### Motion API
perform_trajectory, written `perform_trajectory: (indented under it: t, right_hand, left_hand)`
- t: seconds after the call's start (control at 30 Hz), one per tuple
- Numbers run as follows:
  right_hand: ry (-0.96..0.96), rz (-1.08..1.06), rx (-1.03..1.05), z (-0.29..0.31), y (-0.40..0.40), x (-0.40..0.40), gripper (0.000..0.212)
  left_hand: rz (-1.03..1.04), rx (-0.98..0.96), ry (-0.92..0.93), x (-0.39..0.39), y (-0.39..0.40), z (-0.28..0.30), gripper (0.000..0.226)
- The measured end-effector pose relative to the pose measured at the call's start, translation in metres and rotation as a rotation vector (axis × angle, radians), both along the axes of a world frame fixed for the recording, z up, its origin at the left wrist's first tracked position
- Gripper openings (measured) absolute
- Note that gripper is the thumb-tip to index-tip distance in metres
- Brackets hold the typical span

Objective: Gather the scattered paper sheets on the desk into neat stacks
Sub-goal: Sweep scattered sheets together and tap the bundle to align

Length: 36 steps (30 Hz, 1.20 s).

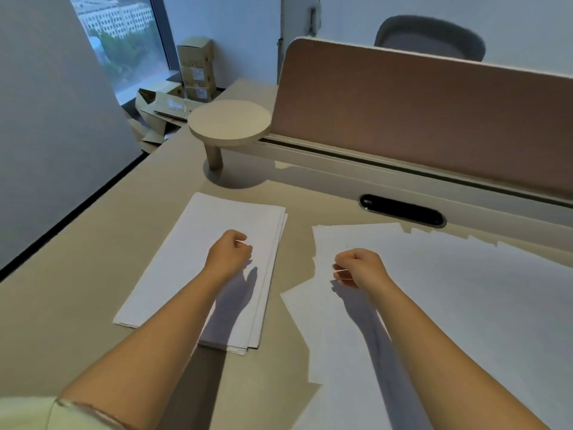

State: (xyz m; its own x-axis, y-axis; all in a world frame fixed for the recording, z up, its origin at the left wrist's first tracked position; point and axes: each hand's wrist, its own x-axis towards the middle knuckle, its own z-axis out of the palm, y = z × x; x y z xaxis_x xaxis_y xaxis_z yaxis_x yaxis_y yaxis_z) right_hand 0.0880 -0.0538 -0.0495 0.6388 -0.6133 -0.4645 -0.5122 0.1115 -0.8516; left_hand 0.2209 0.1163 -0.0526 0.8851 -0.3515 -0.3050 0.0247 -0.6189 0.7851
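A roughly squared stack of paper is seen lying toward the left side of the worktop, its long edges angled away from the near edge. The left hand is held over the middle of this stack with its fingers curled into a loose fist; nothing is gripped, and whether the knuckles touch the paper cannot be told. To the right, loose sheets are spread in an overlapping fan that runs off toward the right edge and the near edge. The right hand is held over the left part of this spread, its fingers likewise curled in, with no sheet seen between them. A strip of bare worktop is left between the stack and the spread. Further bare surface is found left of the stack and behind both piles, bounded at the back by a round stand, a cable slot and a divider panel.
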Motion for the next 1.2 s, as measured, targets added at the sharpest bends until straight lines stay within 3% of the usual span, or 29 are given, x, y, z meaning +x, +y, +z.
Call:
perform_trajectory:
  t: [0.27, 0.4, 0.6, 0.73, 0.83, 1.1, 1.2]
  right_hand:
    - [0.071, -0.093, -0.064, 0.009, -0.084, -0.146, 0.021]
    - [0.153, -0.117, -0.134, -0.003, -0.121, -0.216, 0.016]
    - [0.242, -0.184, -0.187, -0.036, -0.156, -0.277, 0.053]
    - [0.588, -0.113, -0.393, -0.056, -0.167, -0.296, 0.074]
    - [0.673, -0.067, -0.397, -0.066, -0.166, -0.302, 0.085]
    - [0.368, 0.033, -0.242, -0.072, -0.161, -0.281, 0.081]
    - [0.118, 0.028, 0.012, -0.069, -0.155, -0.27, 0.075]
  left_hand:
    - [-0.143, 0.053, 0.016, -0.125, -0.078, -0.005, 0.033]
    - [-0.19, 0.082, 0.045, -0.181, -0.114, -0.013, 0.046]
    - [-0.157, 0.195, 0.013, -0.214, -0.139, -0.041, 0.072]
    - [-0.17, 0.474, -0.148, -0.217, -0.141, -0.073, 0.087]
    - [-0.2, 0.525, -0.177, -0.213, -0.143, -0.084, 0.092]
    - [-0.444, 0.548, -0.214, -0.215, -0.155, -0.084, 0.099]
    - [-0.509, 0.383, -0.168, -0.217, -0.158, -0.088, 0.103]
